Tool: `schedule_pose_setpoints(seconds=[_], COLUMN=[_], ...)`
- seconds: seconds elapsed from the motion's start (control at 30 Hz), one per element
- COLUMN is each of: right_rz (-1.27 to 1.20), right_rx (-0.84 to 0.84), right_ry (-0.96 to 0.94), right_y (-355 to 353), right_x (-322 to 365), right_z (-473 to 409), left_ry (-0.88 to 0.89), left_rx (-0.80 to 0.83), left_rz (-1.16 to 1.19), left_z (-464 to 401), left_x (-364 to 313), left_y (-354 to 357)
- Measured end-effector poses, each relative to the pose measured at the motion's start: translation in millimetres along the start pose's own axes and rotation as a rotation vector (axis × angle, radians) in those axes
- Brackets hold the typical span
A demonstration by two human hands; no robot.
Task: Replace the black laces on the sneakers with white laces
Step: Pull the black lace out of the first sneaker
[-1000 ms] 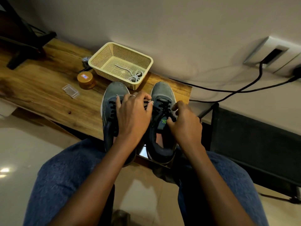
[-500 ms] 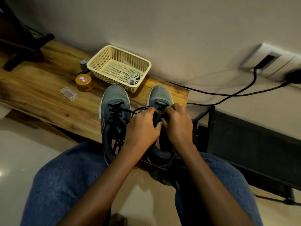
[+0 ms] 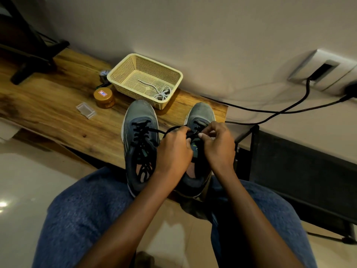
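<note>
Hands, left hand [image 3: 173, 149] and right hand [image 3: 219, 146], pinch black lace [image 3: 192, 134] over right grey mesh sneaker [image 3: 199, 147]; loosening eyelets evenly should free it.

A jar [image 3: 104, 97] and a clear case [image 3: 85, 110] lie on the wooden table [image 3: 48, 105]; black cables [image 3: 286, 111] run to a wall socket [image 3: 324, 71].
</note>
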State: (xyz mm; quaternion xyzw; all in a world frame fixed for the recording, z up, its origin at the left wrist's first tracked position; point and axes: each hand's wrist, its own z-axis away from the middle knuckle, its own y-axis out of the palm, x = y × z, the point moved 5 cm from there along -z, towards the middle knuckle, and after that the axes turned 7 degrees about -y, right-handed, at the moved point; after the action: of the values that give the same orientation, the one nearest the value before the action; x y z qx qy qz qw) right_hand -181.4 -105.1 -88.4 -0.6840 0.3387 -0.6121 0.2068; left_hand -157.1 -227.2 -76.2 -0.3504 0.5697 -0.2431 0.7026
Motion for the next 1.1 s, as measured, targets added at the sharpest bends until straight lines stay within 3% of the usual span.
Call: schedule_pose_setpoints(seconds=[0.1, 0.3, 0.53, 0.7, 0.8, 0.97, 1.1], right_rz=[-0.060, 0.411, 0.439, 0.327, 0.354, 0.446, 0.516], right_rx=[0.002, 0.236, 0.094, -0.108, -0.004, 0.175, 0.194], right_ry=[0.056, -0.209, -0.277, -0.105, -0.083, -0.198, -0.241], right_y=[0.2, 6.1, 0.5, -18.6, -15.9, -2.5, 2.6], right_x=[1.1, 14.3, 16.8, 12.4, 11.6, 14.0, 15.5], right_z=[0.9, 2.9, 1.3, 1.2, -0.8, 0.7, 2.8], left_ry=[0.004, 0.008, 0.010, -0.006, -0.012, 0.001, 0.006], left_rx=[0.002, 0.015, 0.013, 0.006, 0.004, 0.007, 0.002], left_rz=[0.008, 0.000, -0.009, -0.017, -0.025, -0.017, -0.015], left_z=[0.0, -1.7, -0.8, -2.1, -3.2, -2.4, -2.3], left_x=[-0.7, 1.8, 0.2, 1.3, 4.7, 4.4, 3.3], left_y=[-0.8, -2.3, -0.2, 2.8, 2.1, 1.5, 1.1])
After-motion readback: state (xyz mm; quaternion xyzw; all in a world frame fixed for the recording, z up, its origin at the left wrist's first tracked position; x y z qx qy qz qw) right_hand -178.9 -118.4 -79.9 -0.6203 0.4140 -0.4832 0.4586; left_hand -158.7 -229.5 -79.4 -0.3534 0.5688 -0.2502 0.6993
